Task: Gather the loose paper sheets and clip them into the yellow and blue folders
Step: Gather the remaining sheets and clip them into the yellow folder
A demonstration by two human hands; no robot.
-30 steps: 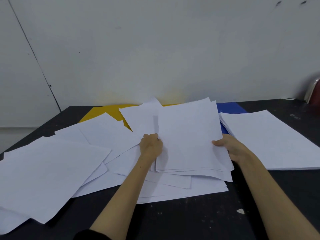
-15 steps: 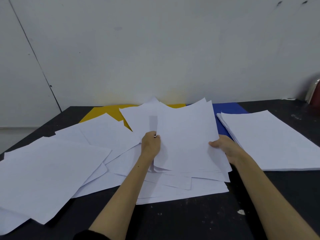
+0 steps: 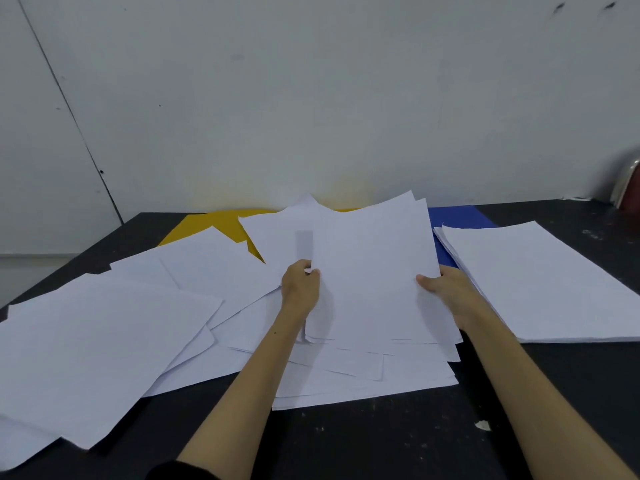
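A small bundle of white sheets is tilted up off the table, held at both side edges. My left hand pinches its left edge and my right hand grips its right edge. Several loose white sheets lie scattered over the left and middle of the black table. The yellow folder lies flat at the back, mostly covered by paper. The blue folder lies to its right, partly under the held bundle and a neat paper stack.
The black table ends at a white wall at the back. A shiny metal and red object stands at the far right edge. A small paper scrap lies near the table's front right.
Both hands have lifted the held bundle's far edge higher, so it stands more upright. The hands moved slightly away from me; the other sheets have not moved.
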